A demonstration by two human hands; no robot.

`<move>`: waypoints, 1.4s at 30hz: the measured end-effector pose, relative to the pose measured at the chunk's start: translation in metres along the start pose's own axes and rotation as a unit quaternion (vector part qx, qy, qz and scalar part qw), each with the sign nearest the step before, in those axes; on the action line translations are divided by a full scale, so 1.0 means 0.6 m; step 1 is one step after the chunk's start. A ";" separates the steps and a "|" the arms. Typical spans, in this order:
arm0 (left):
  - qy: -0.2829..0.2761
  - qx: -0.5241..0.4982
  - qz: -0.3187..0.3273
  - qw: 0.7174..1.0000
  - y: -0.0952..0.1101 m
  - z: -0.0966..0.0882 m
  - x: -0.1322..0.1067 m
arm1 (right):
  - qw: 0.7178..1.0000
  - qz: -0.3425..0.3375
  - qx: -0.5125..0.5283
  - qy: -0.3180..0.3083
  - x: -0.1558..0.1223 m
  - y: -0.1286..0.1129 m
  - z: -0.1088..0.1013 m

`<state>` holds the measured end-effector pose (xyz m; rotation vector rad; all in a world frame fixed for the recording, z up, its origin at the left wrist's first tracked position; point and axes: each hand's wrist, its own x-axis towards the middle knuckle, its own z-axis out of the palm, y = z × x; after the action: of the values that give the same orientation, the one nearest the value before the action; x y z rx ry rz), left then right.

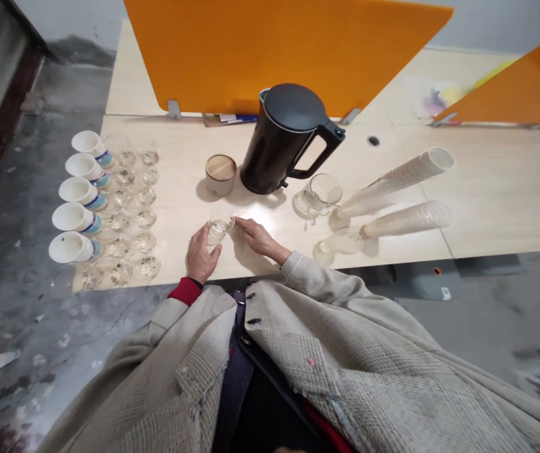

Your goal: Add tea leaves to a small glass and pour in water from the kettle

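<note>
In front of me on the table stands a small clear plastic cup [218,232] with dark bits, like tea leaves, at its bottom. My left hand [201,253] is closed around its left side, thumb toward me. From the right, my right hand [257,238] reaches over with fingers stretched out, and its fingertips meet the cup's right rim; its thumb is hidden. Just behind the cup is a round pot with a wooden lid [221,170]. Beside that rises a black electric kettle [283,138], its handle toward the right.
At left, several paper cups [75,217] form a column beside rows of clear cups [146,265] holding dark bits. A glass mug [321,191], a paper cup stack [405,173] and a clear cup stack [406,218], lying lengthwise, are on the right. An orange divider [289,50] stands behind.
</note>
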<state>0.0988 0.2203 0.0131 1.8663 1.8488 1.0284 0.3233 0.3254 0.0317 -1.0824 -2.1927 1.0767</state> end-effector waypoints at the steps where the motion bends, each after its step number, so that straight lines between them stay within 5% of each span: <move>1: -0.002 0.006 0.005 1.000 0.001 0.001 -0.001 | 1.000 0.002 -0.003 0.002 -0.004 0.001 -0.001; 10: -0.011 0.031 0.010 0.999 0.008 0.000 -0.005 | 0.998 0.004 -0.024 0.065 -0.031 -0.017 -0.045; 13: 0.005 0.021 0.016 1.000 0.008 -0.002 -0.006 | 0.981 -0.007 -0.038 0.188 -0.039 -0.031 -0.102; 18: 0.017 0.021 0.018 0.999 0.006 -0.001 -0.003 | 0.901 -0.005 -0.076 0.427 -0.013 -0.027 -0.223; 21: 0.016 0.022 0.023 0.999 0.008 -0.001 -0.001 | 0.877 -0.002 -0.071 0.474 0.034 0.001 -0.274; 24: 0.014 0.026 0.021 0.999 0.013 -0.003 0.000 | 0.891 -0.013 -0.029 0.454 0.085 0.034 -0.301; 30: 0.013 0.024 0.003 1.000 0.017 -0.006 -0.001 | 0.883 -0.015 0.084 0.462 0.124 0.058 -0.316; 35: 0.017 0.030 0.003 0.999 0.012 -0.005 -0.001 | 0.889 -0.001 0.147 0.434 0.118 0.017 -0.295; 42: 0.028 0.029 0.011 0.999 0.007 -0.005 -0.002 | 0.857 0.026 0.201 0.474 0.095 -0.037 -0.239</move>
<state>0.0999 0.2177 0.0178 1.9128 1.9147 1.0550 0.3777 0.4267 0.1367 -1.1309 -1.1031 0.7173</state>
